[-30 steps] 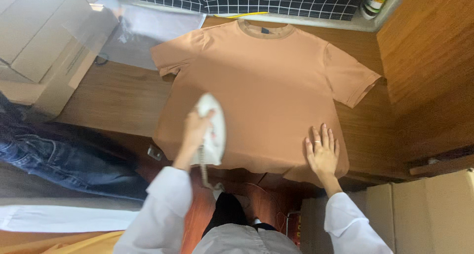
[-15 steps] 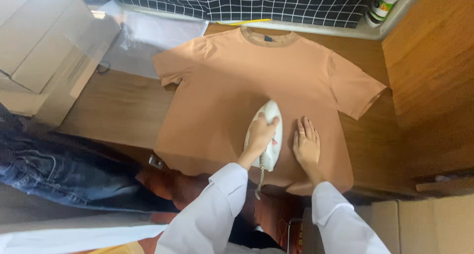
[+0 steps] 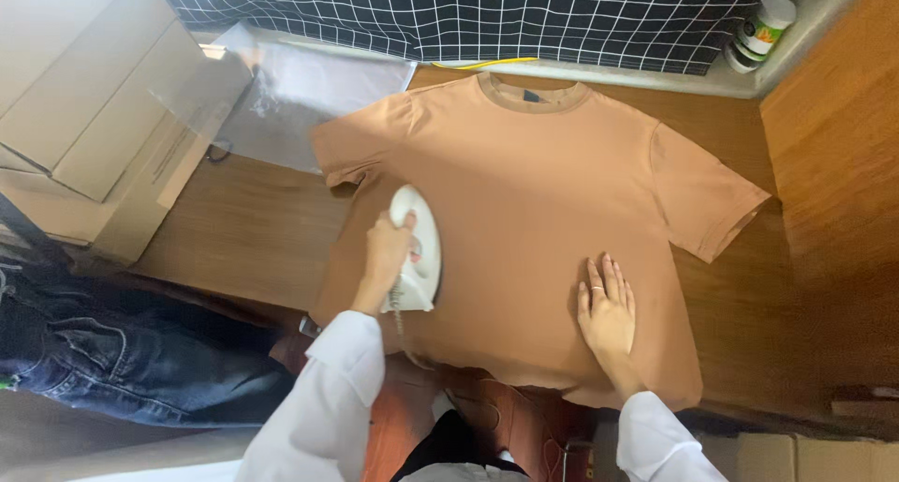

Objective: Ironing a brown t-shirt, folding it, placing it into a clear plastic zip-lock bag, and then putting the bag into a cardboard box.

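Blue jeans (image 3: 122,370) lie nearest, lower left. Left hand (image 3: 389,257) grips a white iron (image 3: 419,248) on the tan T-shirt (image 3: 543,210) spread across the wooden table (image 3: 253,229); right hand (image 3: 607,309) presses flat, fingers spread. Farther: cardboard boxes (image 3: 84,98) left, white green-labelled bottle (image 3: 763,28) top right.

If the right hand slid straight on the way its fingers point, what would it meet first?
The right hand lies flat on the brown T-shirt, pointing toward the collar. Only shirt fabric lies ahead until the collar; the iron sits off to the side.
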